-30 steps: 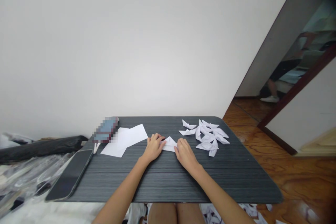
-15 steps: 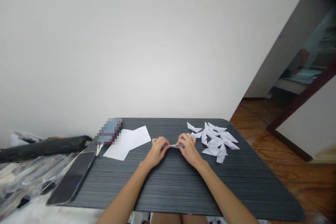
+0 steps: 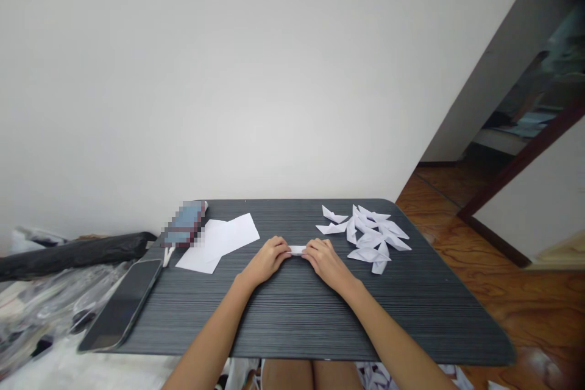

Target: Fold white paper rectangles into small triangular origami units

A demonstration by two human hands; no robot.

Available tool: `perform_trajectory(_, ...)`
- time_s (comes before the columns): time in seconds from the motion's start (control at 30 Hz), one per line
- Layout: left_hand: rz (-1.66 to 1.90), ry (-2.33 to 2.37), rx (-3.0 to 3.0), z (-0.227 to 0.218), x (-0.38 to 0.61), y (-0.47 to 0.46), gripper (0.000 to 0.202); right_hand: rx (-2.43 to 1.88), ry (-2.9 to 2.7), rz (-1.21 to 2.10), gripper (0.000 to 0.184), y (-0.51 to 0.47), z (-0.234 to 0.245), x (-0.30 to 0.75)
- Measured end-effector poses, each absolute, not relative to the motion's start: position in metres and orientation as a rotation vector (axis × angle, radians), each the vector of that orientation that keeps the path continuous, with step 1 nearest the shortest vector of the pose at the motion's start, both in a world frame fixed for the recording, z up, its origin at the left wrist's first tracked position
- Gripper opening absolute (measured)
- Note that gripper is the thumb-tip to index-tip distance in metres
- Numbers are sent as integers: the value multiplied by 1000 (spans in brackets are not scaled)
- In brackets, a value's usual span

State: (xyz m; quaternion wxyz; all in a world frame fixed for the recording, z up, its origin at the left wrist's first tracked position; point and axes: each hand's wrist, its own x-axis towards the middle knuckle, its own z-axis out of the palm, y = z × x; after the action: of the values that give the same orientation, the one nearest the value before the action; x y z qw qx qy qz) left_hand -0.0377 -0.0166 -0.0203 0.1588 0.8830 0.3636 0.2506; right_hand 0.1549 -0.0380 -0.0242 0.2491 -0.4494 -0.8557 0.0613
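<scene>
Between my two hands, over the middle of the dark table [image 3: 292, 317], is a small folded piece of white paper [image 3: 298, 250]. My left hand [image 3: 273, 257] pinches its left end with closed fingers. At the right end, my right hand [image 3: 321, 258] grips it the same way. The fingers hide both ends of the paper, so only a short strip shows. To the right lies a loose pile of folded paper boats [image 3: 372, 237]. Left of my left hand, flat white paper sheets [image 3: 228, 239] overlap on the tabletop.
A phone [image 3: 123, 304] lies at the table's left edge. Behind it is a blurred-out device [image 3: 185, 223] with a white cable [image 3: 168, 255]. A white wall [image 3: 292, 85] rises behind the table. Plastic-wrapped items and a long black bundle [image 3: 77, 254] sit at far left.
The folded paper now shows a broader white face between my hands instead of a thin edge. My right fingers have come down around its end. The whole view has shifted slightly.
</scene>
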Motion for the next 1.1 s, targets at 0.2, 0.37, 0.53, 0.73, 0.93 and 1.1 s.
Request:
perform_trajectory(0.2, 727, 1308, 2292, -24, -31, -8, 18, -1417, -2019, 499, 13, -25, -32, 157)
perform_trajectory(0.37, 728, 1466, 2365, -30, -27, -7, 19, -1529, -1939, 578, 10, -16, -40, 157)
perform_trajectory(0.53, 698, 1648, 2466, -31, -25, -11, 16, -1612, -1955, 370, 16, -26, -36, 151)
perform_trajectory(0.73, 566, 1186, 2748, -25, -16, -17, 24, -1452, -2271, 76, 28, -45, -25, 135)
perform_trajectory(0.93, 672, 1163, 2731, -33, -21, -36, 29, -1537, -2299, -44, 38, -64, -34, 135)
perform_trajectory(1.1, 823, 1333, 2563, -37, -32, -47, 30, -1568, -2234, -28, 37, -69, -31, 144)
